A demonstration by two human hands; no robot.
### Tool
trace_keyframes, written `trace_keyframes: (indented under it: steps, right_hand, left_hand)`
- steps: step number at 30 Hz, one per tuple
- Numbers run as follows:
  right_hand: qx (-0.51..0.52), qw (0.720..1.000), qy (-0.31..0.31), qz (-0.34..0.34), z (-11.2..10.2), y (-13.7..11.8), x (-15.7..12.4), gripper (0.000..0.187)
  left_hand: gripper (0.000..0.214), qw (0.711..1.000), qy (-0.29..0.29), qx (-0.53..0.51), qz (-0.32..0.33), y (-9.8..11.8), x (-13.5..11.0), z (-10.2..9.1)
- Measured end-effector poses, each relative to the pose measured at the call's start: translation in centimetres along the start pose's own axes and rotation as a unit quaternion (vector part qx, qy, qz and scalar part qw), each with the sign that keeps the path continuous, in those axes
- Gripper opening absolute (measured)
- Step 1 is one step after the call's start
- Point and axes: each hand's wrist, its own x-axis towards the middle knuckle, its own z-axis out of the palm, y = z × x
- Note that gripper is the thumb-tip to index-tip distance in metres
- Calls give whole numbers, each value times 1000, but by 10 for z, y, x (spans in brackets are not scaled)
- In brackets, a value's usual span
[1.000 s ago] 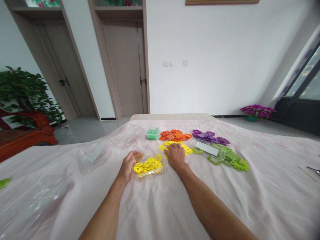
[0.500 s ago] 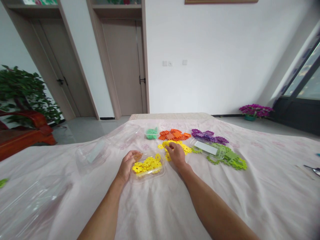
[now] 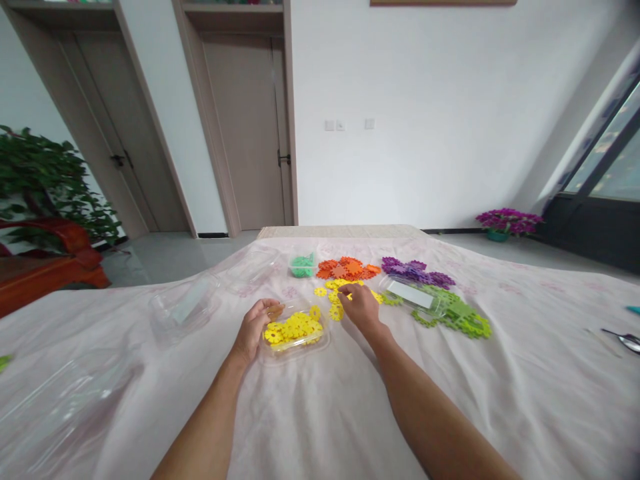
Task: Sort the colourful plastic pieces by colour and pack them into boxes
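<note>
A clear plastic container (image 3: 300, 345) with several yellow flower-shaped pieces (image 3: 295, 327) in it sits on the cloth in front of me. My left hand (image 3: 254, 327) grips its left side, fingers over the rim. Just beyond lies a loose pile of yellow flower-shaped pieces (image 3: 336, 312). Over that pile my right hand (image 3: 361, 307) reaches with its fingers curled and thumb and fingertips close together. What those fingertips hold, if anything, is too small to tell.
Beyond the yellow pile lie orange pieces (image 3: 350, 268) and purple pieces (image 3: 415, 271). Green pieces (image 3: 463, 313) lie right, partly under a clear lid (image 3: 413, 295) with a white label. A small tub (image 3: 303, 265) holds teal pieces. Clear plastic containers (image 3: 185, 303) stand left; glasses (image 3: 627, 341) lie far right.
My right hand has shifted slightly to the right over the yellow pile, uncovering more pieces beside its fingertips. My left hand stays at the container.
</note>
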Motion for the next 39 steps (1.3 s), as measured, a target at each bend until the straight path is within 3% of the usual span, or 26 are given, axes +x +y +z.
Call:
trace_keyframes:
  steps: [3,9,15,21,25,28,31,35,37,39]
  right_hand:
    - [-85,995,-50,-7,-4,3,-3,20]
    - [-149,979,-135,25,-10,-5,-3,52]
    - [-141,976,-165,21,-11,-6,-4,40]
    - [-75,977,-187,68,-6,0,-1,43]
    - [-50,972,-217,72,-9,7,4,30]
    - [-8,981,-179,77,-13,8,8,23]
    - [112,983,-129,66,-14,-1,9,25]
    - [317,938,-141,30,-9,-28,4,31]
    - [358,917,-174,9,-7,-40,1,33]
    - [318,931,-176,-11,-8,-43,-1,31]
  left_hand:
    - [38,1000,2,-5,1,0,0,0]
    - [37,1000,4,-11,-7,3,-3,2]
    - [36,1000,2,-7,-7,2,-2,2]
    - [36,1000,3,-6,-4,3,-2,3]
    - [36,1000,5,-4,0,3,-3,4]
    - [37,1000,4,0,2,2,-3,3]
    - [38,1000,3,2,2,2,-2,3]
    - [38,1000,4,9,1,2,-2,2]
    - [39,1000,8,12,2,2,-2,2]
    - [39,1000,10,12,2,2,-3,2]
